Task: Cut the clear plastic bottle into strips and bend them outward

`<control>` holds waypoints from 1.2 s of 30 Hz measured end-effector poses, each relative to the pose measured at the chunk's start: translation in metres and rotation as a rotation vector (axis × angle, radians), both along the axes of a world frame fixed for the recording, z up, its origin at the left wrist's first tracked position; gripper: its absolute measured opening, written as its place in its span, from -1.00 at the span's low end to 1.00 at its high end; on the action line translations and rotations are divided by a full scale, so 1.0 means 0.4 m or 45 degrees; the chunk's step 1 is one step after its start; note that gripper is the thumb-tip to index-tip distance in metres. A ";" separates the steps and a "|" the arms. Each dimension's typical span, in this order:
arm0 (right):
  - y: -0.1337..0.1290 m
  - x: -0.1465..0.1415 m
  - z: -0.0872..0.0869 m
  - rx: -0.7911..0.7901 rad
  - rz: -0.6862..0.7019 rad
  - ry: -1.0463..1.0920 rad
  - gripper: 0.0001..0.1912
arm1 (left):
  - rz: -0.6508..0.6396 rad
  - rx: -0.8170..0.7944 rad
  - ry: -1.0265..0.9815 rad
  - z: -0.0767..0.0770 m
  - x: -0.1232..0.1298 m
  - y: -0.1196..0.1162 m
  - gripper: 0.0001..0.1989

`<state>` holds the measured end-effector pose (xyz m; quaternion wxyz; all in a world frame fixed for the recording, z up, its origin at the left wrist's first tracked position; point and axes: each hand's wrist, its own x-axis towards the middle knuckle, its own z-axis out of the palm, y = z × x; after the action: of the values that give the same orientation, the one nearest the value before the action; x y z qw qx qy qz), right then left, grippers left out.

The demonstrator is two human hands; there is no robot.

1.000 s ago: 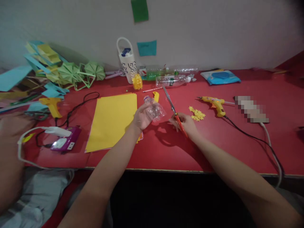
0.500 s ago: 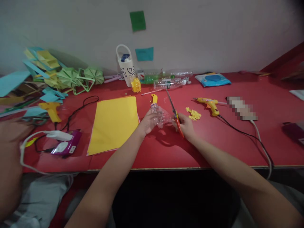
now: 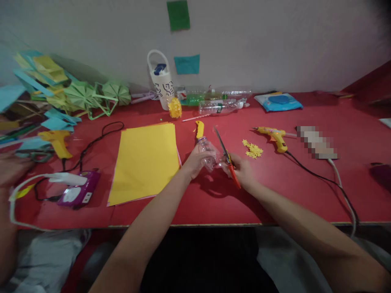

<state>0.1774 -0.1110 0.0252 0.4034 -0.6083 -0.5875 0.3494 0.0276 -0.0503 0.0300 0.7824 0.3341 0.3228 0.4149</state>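
Observation:
My left hand (image 3: pixel 197 160) is closed round a clear plastic bottle piece (image 3: pixel 210 159), whose narrow end points away from me. In my right hand (image 3: pixel 242 169) is a pair of scissors (image 3: pixel 227 154) with orange-red handles, the blades pointing up and to the left. My right fingers are close beside the cut side of the plastic; whether they touch it I cannot tell. Just beyond the bottle piece lies a yellow handle (image 3: pixel 199 129), its lower end hidden behind the plastic. To the right of my right hand is a pile of small yellow stars (image 3: pixel 253 149).
Yellow paper sheets (image 3: pixel 145 165) lie at left. A glue gun (image 3: pixel 273 136) with its cable is at right, another glue gun (image 3: pixel 58 142) at left by a purple power strip (image 3: pixel 81 189). Plastic bottles (image 3: pixel 218 106) and a white tumbler (image 3: pixel 164 87) line the wall. Another person's hand (image 3: pixel 14 169) shows far left.
The view has shifted slightly. Both hands still hold the bottle piece and scissors; the bottle piece is turned a little, with its narrow end more visible.

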 end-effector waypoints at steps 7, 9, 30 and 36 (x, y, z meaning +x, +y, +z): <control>0.002 -0.012 0.009 -0.101 0.112 0.136 -0.53 | 0.067 0.018 -0.119 0.005 -0.038 0.026 -0.60; 0.002 -0.006 0.033 -0.180 0.156 0.223 -0.52 | 0.144 0.064 -0.155 0.010 -0.049 0.044 -0.61; 0.020 0.108 0.064 -0.531 0.712 0.016 -0.31 | 0.653 0.017 -0.232 0.008 -0.076 0.108 -0.81; -0.001 0.094 0.091 -0.670 0.704 -0.055 -0.32 | 0.769 0.087 -0.222 -0.006 -0.073 0.106 -0.82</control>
<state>0.2150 -0.1115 0.0614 0.1113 -0.5168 -0.6281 0.5710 -0.0017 -0.0078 0.0276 0.6368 0.2123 0.3250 0.6661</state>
